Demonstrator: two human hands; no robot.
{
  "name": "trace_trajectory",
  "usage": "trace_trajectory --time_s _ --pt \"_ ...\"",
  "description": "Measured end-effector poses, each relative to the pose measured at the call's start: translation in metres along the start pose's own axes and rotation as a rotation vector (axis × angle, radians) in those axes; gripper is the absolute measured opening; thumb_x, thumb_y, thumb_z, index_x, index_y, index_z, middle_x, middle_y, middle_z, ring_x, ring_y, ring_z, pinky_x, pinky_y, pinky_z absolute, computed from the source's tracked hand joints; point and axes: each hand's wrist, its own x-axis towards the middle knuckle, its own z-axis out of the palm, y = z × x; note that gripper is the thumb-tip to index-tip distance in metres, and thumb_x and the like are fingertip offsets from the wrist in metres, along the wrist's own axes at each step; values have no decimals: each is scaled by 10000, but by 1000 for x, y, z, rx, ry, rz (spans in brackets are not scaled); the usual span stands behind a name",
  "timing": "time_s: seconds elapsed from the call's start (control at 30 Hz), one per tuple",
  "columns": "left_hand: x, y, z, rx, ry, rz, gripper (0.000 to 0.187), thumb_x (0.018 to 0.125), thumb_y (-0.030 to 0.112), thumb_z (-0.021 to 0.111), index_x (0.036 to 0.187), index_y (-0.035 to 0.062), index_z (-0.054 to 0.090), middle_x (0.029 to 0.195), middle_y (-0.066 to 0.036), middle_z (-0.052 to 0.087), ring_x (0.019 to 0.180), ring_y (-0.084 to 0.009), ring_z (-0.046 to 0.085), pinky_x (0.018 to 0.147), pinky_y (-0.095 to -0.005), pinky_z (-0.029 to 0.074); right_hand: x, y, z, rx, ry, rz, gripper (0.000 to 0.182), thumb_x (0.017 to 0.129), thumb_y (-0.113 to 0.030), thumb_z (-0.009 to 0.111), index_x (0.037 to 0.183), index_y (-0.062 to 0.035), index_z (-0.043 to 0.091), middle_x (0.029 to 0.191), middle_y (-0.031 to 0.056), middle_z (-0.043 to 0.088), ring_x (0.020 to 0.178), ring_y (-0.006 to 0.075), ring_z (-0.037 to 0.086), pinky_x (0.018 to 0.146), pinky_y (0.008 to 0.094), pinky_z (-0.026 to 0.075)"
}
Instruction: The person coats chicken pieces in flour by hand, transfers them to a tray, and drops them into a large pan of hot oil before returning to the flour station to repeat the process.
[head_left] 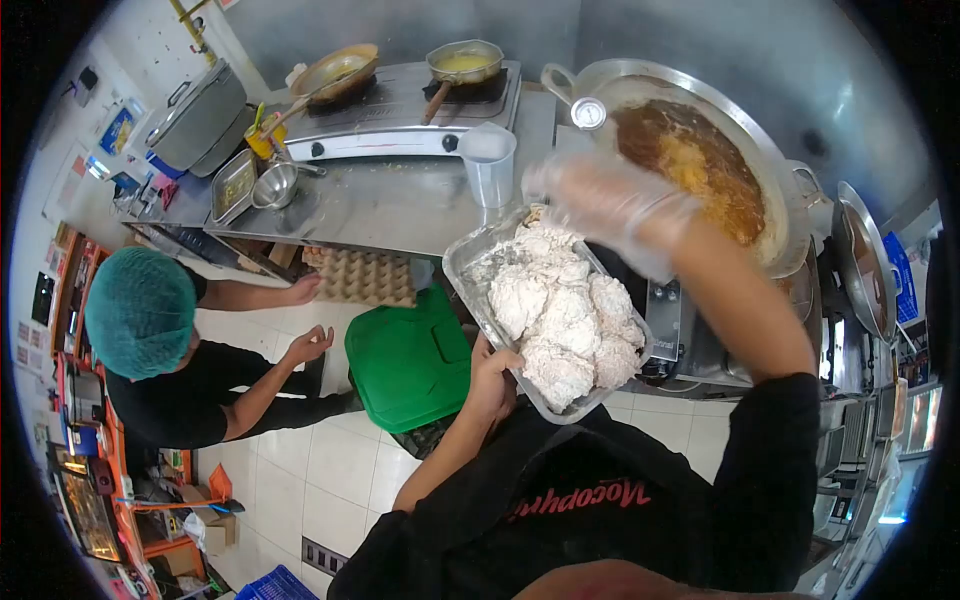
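Note:
My left hand grips the near left edge of a metal tray, thumb over the rim. The tray is tilted and loaded with several pieces of flour-coated chicken, white and craggy. My right hand, in a clear plastic glove, is over the far end of the tray. Motion smears its fingers, so I cannot see whether anything is in them. Just beyond it to the right is a wide pan of bubbling brown oil, with a round dial thermometer at its rim.
A two-burner stove carries two pans. A clear plastic jug stands on the steel counter. A green-lidded bin is at my left. A co-worker in a green hairnet crouches beside egg trays.

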Motion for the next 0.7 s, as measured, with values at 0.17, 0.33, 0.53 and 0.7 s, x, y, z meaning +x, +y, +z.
trace_trajectory --time_s 0.17,0.33,0.53,0.7 --pt "-7 9 8 -33 46 0 856 644 18 603 1481 -50 437 1394 -218 607 1282 -363 608 1132 -481 468 68 85 45 -942 -46 -266 330 1023 -105 471 1183 -28 749 1206 245 716 1149 379 698 1005 453 538" --pt "-16 17 22 -13 118 -16 898 646 12 603 1518 -45 399 1397 -189 596 1268 -334 600 1111 -444 464 72 100 50 -1053 37 -178 280 963 -78 534 1098 10 763 1113 211 754 1087 348 722 968 448 553" --pt "-21 19 21 -10 107 -23 919 642 16 617 1527 -41 380 1417 -193 566 1290 -335 563 1143 -436 423 96 131 60 -970 42 -312 240 918 -57 570 1062 19 747 1065 241 740 1079 388 709 950 469 547" --pt "-26 13 21 -13 150 3 905 656 1 628 1526 -31 381 1412 -192 565 1293 -339 563 1132 -454 436 105 146 68 -826 205 -479 177 896 -45 588 990 31 717 1037 278 706 1055 444 684 930 491 541"
